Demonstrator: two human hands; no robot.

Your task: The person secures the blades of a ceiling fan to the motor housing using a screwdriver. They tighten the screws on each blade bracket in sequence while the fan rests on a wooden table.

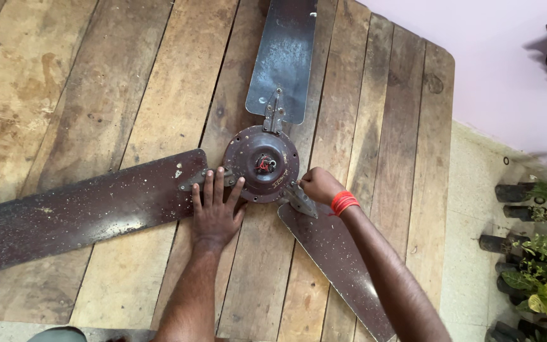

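Note:
A dark brown ceiling fan lies flat on a wooden plank table (pixel 96 95). Its round motor hub (pixel 262 163) sits in the middle, with three dusty blades: one pointing away (pixel 284 57), one to the left (pixel 77 212), one toward the lower right (pixel 337 266). My left hand (pixel 215 212) lies flat and open, fingers spread, pressing on the left blade's metal bracket and the hub's rim. My right hand (pixel 320 185), with a red thread band at the wrist, is closed at the bracket of the lower right blade; what it grips is hidden.
The table's right edge (pixel 444 158) drops to a pale tiled floor (pixel 476 209). Small potted plants (pixel 542 266) in dark pots stand along a lilac wall (pixel 495 63) at the right.

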